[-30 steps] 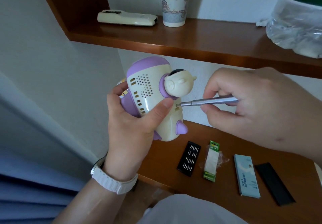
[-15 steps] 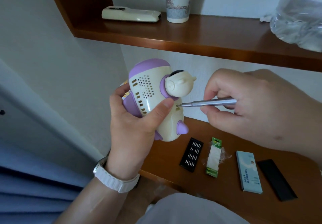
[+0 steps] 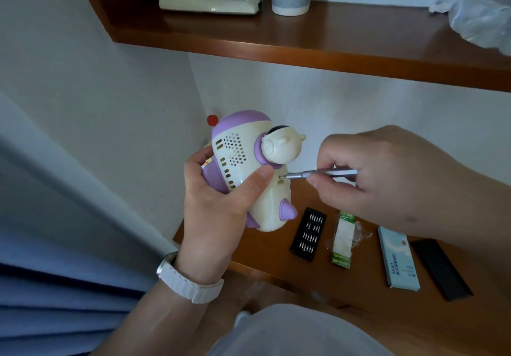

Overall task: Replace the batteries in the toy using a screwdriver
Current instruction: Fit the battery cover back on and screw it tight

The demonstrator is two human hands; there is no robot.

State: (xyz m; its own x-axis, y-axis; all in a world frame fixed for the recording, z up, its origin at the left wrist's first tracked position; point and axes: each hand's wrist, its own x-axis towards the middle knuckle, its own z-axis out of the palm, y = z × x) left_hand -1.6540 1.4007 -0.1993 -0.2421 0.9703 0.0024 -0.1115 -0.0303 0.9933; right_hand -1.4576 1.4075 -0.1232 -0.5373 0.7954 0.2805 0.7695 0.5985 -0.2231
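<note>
My left hand (image 3: pixel 215 211) grips the toy (image 3: pixel 240 148), my right hand (image 3: pixel 387 178) pinches the screwdriver (image 3: pixel 323 173), blue box (image 3: pixel 398 259) reads "24"

Left hand (image 3: pixel 215 217), right hand (image 3: pixel 387 181), both curled.

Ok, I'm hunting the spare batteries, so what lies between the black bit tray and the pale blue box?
In the head view, a green-ended battery pack lies between the bit tray and the blue box, touching neither.

White ribbed watch strap (image 3: pixel 190 282), left wrist
</note>
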